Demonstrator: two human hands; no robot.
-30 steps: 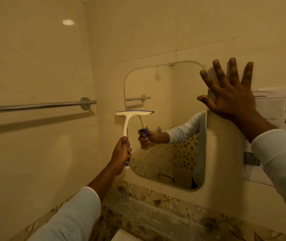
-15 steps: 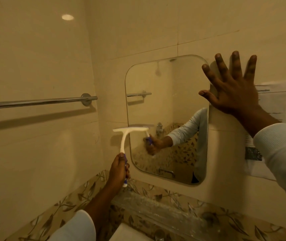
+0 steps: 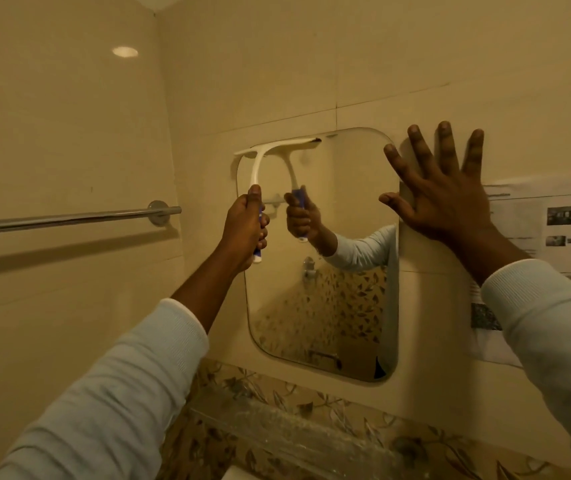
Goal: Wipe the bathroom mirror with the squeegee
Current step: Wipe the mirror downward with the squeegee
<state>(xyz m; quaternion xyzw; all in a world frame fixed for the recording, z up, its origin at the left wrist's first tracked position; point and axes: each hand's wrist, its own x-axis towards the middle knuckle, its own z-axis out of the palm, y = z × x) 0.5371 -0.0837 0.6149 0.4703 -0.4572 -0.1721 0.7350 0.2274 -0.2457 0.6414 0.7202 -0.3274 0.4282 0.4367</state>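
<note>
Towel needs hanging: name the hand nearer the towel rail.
Left. The left hand is just right of the towel rail; the right hand lies flat at the right edge of the mirror.

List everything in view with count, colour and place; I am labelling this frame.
mirror: 1, rounded corners, on the cream wall ahead
squeegee: 1, white with blue grip, blade at the mirror's top left corner
rail: 1, chrome, left wall
paper: at least 1, white, printed, right of the mirror
shelf: 1, clear, below the mirror
leaf tiles: a band, brown and cream, below the mirror
light spot: 1, white, high on the left wall
sleeves: 2, pale, forearms
left hand: 1, grips the squeegee's handle
right hand: 1, fingers spread, flat at the mirror's right edge
</note>
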